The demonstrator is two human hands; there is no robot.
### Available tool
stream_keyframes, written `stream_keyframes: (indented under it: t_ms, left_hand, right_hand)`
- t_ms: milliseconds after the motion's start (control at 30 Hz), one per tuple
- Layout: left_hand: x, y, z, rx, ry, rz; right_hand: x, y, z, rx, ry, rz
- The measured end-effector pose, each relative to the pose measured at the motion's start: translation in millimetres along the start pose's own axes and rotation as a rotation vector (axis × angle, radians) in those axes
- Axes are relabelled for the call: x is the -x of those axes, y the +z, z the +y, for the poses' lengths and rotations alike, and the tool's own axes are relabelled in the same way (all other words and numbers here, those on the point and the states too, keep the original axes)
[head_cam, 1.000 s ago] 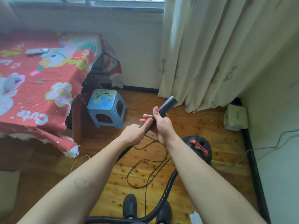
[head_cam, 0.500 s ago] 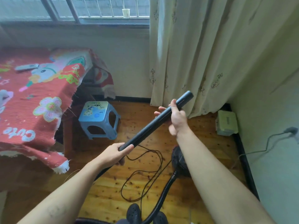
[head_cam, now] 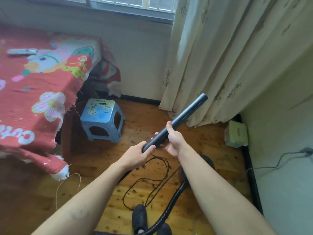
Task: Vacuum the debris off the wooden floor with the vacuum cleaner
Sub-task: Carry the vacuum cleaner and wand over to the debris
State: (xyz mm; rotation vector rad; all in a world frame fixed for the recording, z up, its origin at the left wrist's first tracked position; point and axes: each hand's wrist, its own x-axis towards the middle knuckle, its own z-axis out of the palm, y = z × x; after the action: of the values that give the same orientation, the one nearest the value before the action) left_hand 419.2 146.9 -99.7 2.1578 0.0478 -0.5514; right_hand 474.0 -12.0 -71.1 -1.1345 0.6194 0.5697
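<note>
A dark vacuum tube (head_cam: 186,114) is held above the wooden floor (head_cam: 105,167) by both hands, tilted so that its open end rises to the far right, in front of the cream curtain (head_cam: 220,56). The near, lower end of the tube is gripped by the left hand (head_cam: 137,156), whose fingers are wrapped around it with the thumb laid on top. Just beyond it, the middle of the tube is clasped by the right hand (head_cam: 174,141), with the thumb stretched along the tube's upper side and the fingers curled beneath. The two hands are set close together but are not touching.

Below the right forearm, part of the dark vacuum cleaner body (head_cam: 209,162) can be seen on the floor, and a ribbed black hose (head_cam: 167,211) runs from it towards the near edge. A thin black cord (head_cam: 152,180) is looped on the boards beneath the arms. Small dark debris (head_cam: 201,138) is scattered across the floor. A blue stool (head_cam: 101,119) stands to the far left of the hands, beside a bed with a red cover (head_cam: 33,99). Black shoes (head_cam: 139,216) are seen at the near edge.
</note>
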Motion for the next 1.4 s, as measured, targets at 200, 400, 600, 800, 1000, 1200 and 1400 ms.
stream_keyframes:
  t_ms: [200,400,600,800,1000,1200,1400]
  left_hand:
    - [-23,-8,-1,-0.023,-0.051,0.045]
    - [-49,23,-2,-0.167,-0.060,0.008]
    - [-87,66,15,-0.280,-0.064,-0.015]
    - [-136,115,29,-0.344,-0.159,-0.050]
    - [-197,157,27,-0.427,-0.281,-0.066]
    - [-264,195,17,-0.484,-0.313,-0.119]
    - [-307,233,-1,-0.568,-0.313,-0.186]
  right_hand:
    - [-12,20,27,0.076,0.030,-0.014]
    - [-18,-15,22,0.047,0.055,0.006]
    - [-41,-116,27,0.098,0.212,0.170]
    - [-102,-244,35,0.123,0.331,0.370]
    - [-196,-335,51,0.525,0.305,0.491]
    - [-278,-380,78,1.103,0.334,0.323]
    - [-327,-399,128,1.298,0.421,0.142]
